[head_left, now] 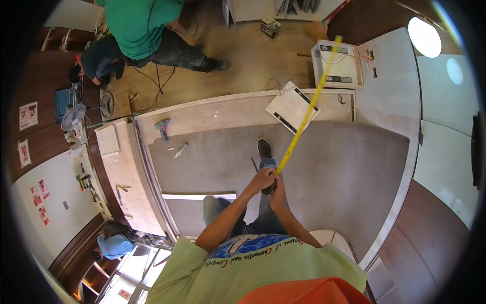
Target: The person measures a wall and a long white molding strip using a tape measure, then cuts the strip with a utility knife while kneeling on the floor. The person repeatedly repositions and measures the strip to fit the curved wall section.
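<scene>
My two hands are close together over my bent leg. My left hand (263,179) is closed around the base of the extended yellow tape measure (311,106), whose blade slants up to the right, over a white board with black rails (288,101). My right hand (278,196) is closed just below it, around the dark tape case, which is partly hidden by my fingers. A thin dark item (254,163) shows just left of my shin; what holds it is unclear.
A cordless drill (163,126) and a white scrap (180,150) lie on the grey surface, with a pale strip (197,195) lower down. An open box (336,63) stands beyond the ledge. Three co-workers (142,28) work at the back and lower left, near trailing cables and a fan (72,117).
</scene>
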`<state>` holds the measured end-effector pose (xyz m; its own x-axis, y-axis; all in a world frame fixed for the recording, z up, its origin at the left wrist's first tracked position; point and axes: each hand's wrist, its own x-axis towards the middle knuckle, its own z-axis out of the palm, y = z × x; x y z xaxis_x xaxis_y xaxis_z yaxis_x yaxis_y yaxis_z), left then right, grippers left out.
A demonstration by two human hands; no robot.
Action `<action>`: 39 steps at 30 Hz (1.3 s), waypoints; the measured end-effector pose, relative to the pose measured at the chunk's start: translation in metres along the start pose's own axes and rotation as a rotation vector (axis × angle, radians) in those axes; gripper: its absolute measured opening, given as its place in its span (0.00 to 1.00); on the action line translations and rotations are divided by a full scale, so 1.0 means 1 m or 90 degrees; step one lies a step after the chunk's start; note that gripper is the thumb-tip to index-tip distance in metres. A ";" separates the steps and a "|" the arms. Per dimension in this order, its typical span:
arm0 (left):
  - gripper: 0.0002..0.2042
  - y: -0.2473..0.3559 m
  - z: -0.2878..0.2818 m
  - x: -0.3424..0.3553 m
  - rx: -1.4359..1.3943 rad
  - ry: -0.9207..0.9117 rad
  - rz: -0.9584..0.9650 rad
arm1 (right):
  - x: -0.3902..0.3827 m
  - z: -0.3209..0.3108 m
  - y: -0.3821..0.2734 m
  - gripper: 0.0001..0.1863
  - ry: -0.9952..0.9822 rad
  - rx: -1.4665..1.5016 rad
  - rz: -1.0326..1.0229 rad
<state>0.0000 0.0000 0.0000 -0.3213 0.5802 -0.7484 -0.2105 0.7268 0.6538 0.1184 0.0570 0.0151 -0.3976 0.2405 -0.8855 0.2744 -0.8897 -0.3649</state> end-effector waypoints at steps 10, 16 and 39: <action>0.17 0.054 -0.013 0.099 0.336 -0.170 0.144 | 0.059 -0.001 -0.100 0.18 0.154 -0.131 -0.066; 0.14 0.176 -0.127 0.121 0.382 -0.013 0.300 | 0.092 0.005 -0.181 0.16 0.217 -0.234 -0.004; 0.09 0.388 -0.297 0.432 0.690 -0.341 0.788 | 0.122 0.139 -0.348 0.13 0.279 -0.609 -0.261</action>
<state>-0.4942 0.4232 -0.0369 0.5660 0.8244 0.0013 0.6431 -0.4425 0.6250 -0.1476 0.3423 0.0745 -0.3225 0.7288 -0.6040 0.8260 -0.0950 -0.5556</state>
